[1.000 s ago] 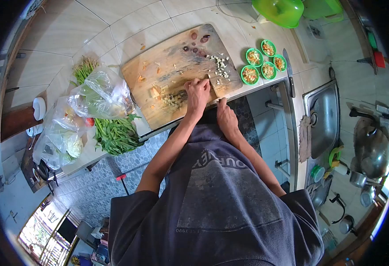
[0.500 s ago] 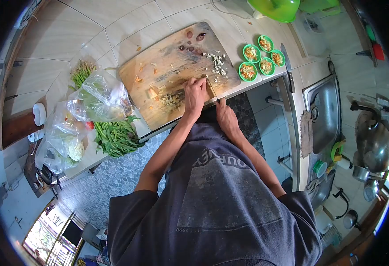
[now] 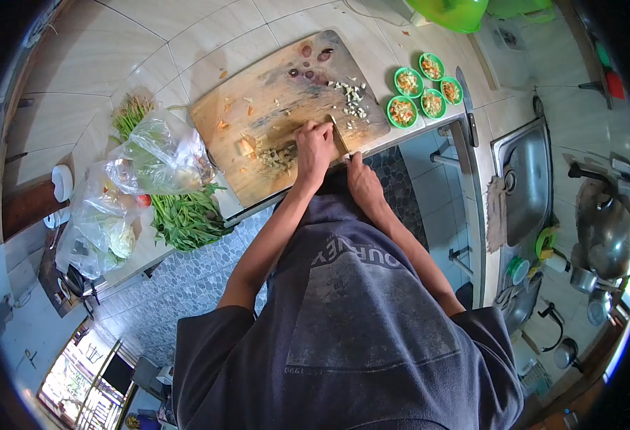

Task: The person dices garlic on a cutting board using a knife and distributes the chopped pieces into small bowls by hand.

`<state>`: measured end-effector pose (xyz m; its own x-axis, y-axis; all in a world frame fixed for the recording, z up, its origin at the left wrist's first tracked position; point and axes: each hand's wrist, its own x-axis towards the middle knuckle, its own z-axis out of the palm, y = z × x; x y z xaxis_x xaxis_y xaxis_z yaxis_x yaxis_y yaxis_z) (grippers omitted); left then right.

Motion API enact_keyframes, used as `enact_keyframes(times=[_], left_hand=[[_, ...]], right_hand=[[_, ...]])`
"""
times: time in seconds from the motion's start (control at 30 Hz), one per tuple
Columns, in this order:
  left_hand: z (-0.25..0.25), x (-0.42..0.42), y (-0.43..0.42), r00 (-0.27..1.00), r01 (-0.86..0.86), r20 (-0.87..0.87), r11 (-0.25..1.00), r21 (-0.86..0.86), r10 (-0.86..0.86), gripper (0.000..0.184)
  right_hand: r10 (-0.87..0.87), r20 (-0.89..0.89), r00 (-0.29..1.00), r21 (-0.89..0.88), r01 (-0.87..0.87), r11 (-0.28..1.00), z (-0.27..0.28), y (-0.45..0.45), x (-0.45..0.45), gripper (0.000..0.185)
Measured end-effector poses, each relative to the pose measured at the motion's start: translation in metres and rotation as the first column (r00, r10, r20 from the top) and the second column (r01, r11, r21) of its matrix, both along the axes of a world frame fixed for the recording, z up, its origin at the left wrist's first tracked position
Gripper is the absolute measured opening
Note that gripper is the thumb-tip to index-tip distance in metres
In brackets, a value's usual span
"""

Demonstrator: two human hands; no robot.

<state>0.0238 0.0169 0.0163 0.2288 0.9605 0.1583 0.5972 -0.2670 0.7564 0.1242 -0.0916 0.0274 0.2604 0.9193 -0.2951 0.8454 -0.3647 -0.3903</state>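
Note:
My right hand (image 3: 364, 180) is wrapped round the handle of a knife (image 3: 340, 137) at the near edge of the wooden cutting board (image 3: 257, 86). The blade points away from me across the board. Close against the blade's left side, my left hand (image 3: 315, 149) is closed with its fingertips bent down; whatever is under them is hidden. Small chopped pieces (image 3: 277, 158) lie left of that hand, beside a pale orange-yellow chunk (image 3: 246, 147). Pale diced bits (image 3: 353, 99) are scattered on the board's right part.
Several green bowls (image 3: 402, 112) of chopped food stand right of the board, near a second knife (image 3: 472, 125). Farther right are a sink (image 3: 526, 186) and a cloth (image 3: 496, 215). Plastic bags (image 3: 158, 154) and leafy greens (image 3: 186, 218) lie on the left.
The view has shifted slightly, with the board a little higher in it. Both hands and the knife keep nearly the same place on the board.

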Motion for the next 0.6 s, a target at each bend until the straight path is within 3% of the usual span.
enact_keyframes(times=[0.27,0.6], left_hand=[[0.000,-0.003,0.001,1.000,-0.002,0.016,0.999,0.033,0.001,0.010],[-0.001,-0.004,-0.001,0.999,0.006,-0.042,0.999,0.045,-0.004,0.005]], right_hand=[[0.003,0.150,0.989,-0.040,0.003,0.999,0.003,-0.007,-0.002,0.026],[-0.043,0.051,0.998,0.035,0.041,0.999,0.003,-0.012,0.008,0.026]])
